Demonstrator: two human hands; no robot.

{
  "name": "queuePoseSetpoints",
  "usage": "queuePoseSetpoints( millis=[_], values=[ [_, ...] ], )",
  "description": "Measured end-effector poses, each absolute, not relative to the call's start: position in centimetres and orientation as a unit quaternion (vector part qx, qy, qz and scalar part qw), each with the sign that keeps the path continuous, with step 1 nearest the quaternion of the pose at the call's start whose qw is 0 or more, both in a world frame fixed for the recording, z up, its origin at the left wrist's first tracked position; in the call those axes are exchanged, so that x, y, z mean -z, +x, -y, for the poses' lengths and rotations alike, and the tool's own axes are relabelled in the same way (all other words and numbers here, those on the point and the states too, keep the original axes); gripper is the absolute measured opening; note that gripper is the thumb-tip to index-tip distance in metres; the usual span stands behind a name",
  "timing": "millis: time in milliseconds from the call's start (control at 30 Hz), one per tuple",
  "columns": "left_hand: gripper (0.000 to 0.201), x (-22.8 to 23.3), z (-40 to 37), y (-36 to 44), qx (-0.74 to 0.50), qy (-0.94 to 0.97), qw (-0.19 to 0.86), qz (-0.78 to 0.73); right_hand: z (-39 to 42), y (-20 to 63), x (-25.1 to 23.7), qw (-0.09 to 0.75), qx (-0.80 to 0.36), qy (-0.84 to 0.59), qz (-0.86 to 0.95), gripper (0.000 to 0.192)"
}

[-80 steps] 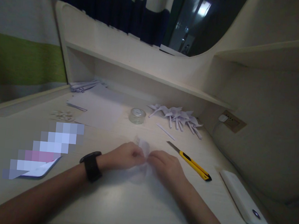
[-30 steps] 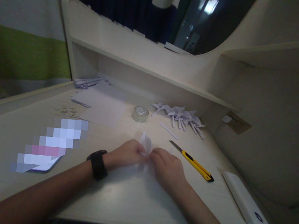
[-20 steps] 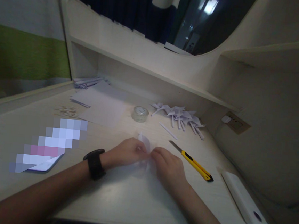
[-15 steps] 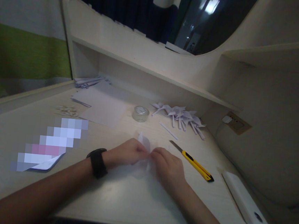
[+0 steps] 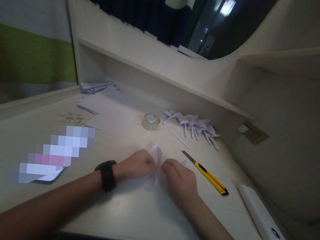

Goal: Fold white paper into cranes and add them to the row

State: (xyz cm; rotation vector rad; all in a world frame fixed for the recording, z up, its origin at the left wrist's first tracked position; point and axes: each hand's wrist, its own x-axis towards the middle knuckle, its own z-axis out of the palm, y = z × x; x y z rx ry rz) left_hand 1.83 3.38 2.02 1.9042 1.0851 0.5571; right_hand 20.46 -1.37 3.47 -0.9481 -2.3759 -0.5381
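Folding step, mid-crease. Left hand (image 5: 136, 165), watch (image 5: 106, 175) at its wrist, and right hand (image 5: 179, 180) meet at mid-desk (image 5: 129, 214), fingers of both pinched on a small white paper (image 5: 156, 154) whose tip stands up between them. The next move likely calls for pressing the fold flat. Open room lies left of the fingers and toward the near edge; a knife (image 5: 206, 173) lies just right.

No lettering, label, brand, number or sign can be read anywhere in the scene. The flat object (image 5: 49, 176) at the near left of the desk (image 5: 129, 214) is blurred over, and the yellow utility knife (image 5: 209, 176) to the right shows no legible marking.
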Motion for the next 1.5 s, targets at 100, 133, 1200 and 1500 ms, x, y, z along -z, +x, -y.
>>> queuePoseSetpoints(
  millis=[100,133,1200,1500],
  values=[
    [0.025,-1.9,-3.5,1.8,-0.219,0.762,0.434,-0.428,1.1,20.7,-3.6,0.272,0.139,-0.369,0.878,0.019],
    [0.026,-2.0,-3.5,1.8,-0.218,0.760,0.433,-0.433,1.0,20.7,-3.7,0.278,0.108,-0.380,0.876,0.018],
    [0.044,-0.7,-6.1,-1.4,-0.275,0.808,0.122,-0.506,0.6,22.4,-3.4,0.237,-0.114,-0.360,0.895,0.011],
    [0.044,-2.8,-7.4,-0.4,-0.306,0.783,0.147,-0.520,0.7,22.5,-3.3,0.215,-0.101,-0.368,0.899,0.010]
  ],
)
